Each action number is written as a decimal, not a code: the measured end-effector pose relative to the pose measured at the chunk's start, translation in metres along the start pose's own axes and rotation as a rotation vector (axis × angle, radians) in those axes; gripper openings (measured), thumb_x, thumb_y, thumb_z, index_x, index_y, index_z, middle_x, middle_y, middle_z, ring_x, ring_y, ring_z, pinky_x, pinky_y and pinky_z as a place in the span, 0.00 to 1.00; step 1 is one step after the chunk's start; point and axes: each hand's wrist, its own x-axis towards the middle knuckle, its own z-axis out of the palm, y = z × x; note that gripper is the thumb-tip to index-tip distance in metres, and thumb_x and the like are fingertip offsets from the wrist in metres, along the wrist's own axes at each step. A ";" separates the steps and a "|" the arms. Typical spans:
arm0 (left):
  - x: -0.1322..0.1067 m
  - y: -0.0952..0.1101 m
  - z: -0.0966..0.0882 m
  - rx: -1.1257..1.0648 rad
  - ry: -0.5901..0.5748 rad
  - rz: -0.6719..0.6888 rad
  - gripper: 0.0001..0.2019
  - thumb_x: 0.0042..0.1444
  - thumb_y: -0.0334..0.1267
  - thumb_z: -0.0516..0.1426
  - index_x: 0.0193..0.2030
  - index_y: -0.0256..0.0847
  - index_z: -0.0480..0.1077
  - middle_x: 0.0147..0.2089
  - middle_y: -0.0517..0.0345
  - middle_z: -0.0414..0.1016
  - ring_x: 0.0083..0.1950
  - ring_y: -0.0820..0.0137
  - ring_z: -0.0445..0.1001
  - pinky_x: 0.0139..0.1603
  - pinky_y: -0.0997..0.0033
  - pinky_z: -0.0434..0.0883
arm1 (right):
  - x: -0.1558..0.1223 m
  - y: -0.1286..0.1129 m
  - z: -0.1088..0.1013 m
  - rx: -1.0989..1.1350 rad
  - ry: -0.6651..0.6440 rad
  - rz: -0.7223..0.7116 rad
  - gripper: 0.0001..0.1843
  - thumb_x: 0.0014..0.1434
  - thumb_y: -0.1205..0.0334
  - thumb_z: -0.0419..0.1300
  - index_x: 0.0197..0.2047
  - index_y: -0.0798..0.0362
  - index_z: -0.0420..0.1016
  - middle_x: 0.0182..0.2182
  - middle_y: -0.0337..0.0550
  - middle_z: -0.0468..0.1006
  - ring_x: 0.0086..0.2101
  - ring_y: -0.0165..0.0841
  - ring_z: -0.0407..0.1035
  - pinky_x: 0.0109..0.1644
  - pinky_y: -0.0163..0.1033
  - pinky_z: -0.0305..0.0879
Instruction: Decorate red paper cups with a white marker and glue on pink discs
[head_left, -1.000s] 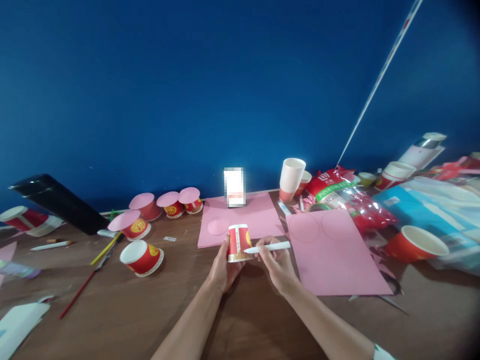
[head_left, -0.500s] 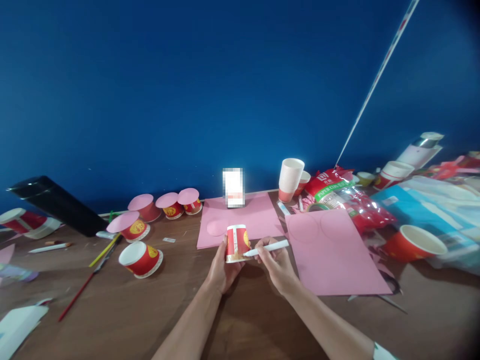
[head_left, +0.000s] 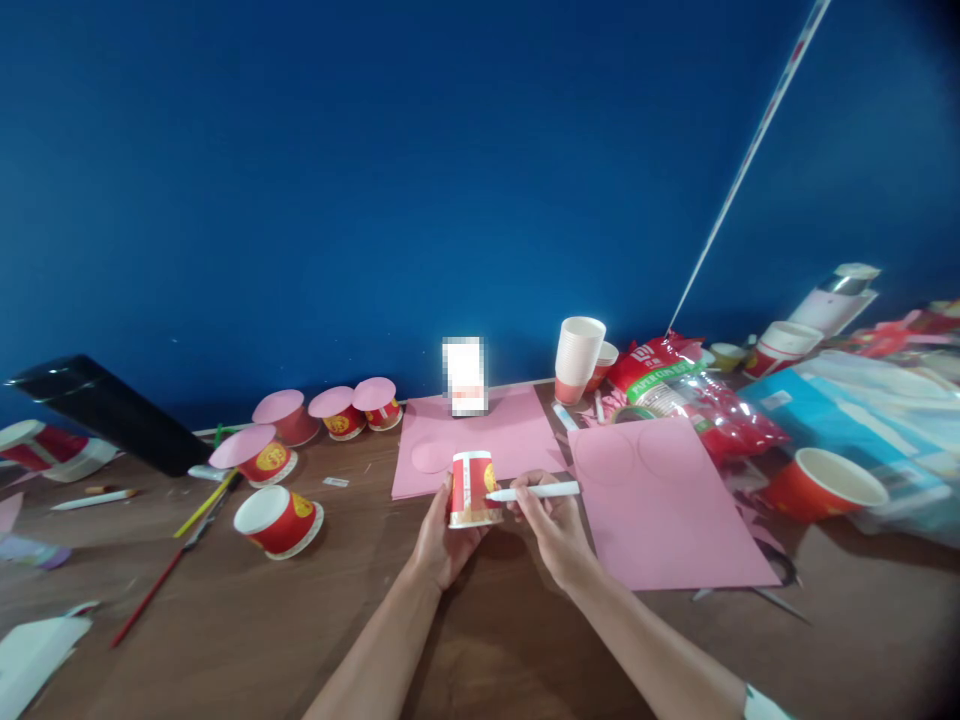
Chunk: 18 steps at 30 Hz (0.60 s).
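My left hand (head_left: 444,535) is closed around a red paper cup (head_left: 474,488) with a yellow emblem and a tan band along its lower edge. The cup is held upside down above the brown table. Pinched in my right hand (head_left: 551,520) is a white marker (head_left: 544,490), its tip at the cup's right side near the emblem; whether it touches cannot be made out. Behind the cup lies a pink sheet (head_left: 517,440) with a round outline. A second pink sheet (head_left: 660,520) with drawn circles is to the right of my right hand.
Several red cups topped with pink discs (head_left: 376,393) stand at the back left. A red-and-white cup (head_left: 277,520), a black cylinder (head_left: 112,415) and a paintbrush (head_left: 154,595) are on the left. Stacked cups (head_left: 577,355), a cup bag (head_left: 667,370), an orange cup (head_left: 825,485) and scissors (head_left: 780,603) occupy the right.
The marker has swung closer to level, and its tip has risen from the cup's lower edge toward the emblem. The cup stays in my left hand. The view has shifted slightly.
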 end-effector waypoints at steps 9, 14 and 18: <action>0.000 0.001 0.001 0.028 -0.053 -0.007 0.21 0.57 0.49 0.51 0.44 0.31 0.72 0.40 0.46 0.78 0.41 0.63 0.75 0.46 0.62 0.70 | -0.001 -0.007 0.001 0.006 -0.007 -0.015 0.13 0.55 0.52 0.59 0.29 0.53 0.68 0.21 0.36 0.68 0.24 0.27 0.62 0.28 0.33 0.60; 0.000 0.001 0.000 0.006 -0.002 -0.025 0.20 0.57 0.48 0.51 0.43 0.32 0.72 0.39 0.47 0.78 0.38 0.64 0.75 0.42 0.63 0.71 | 0.000 -0.002 0.000 0.030 0.056 -0.029 0.12 0.55 0.52 0.60 0.31 0.53 0.69 0.23 0.37 0.69 0.26 0.28 0.64 0.29 0.33 0.61; 0.002 0.000 -0.001 0.008 -0.006 -0.031 0.19 0.57 0.49 0.52 0.43 0.33 0.72 0.38 0.49 0.77 0.38 0.65 0.75 0.44 0.62 0.71 | 0.000 -0.001 0.000 0.018 0.056 -0.020 0.12 0.55 0.52 0.60 0.31 0.53 0.69 0.23 0.38 0.70 0.25 0.28 0.64 0.29 0.33 0.62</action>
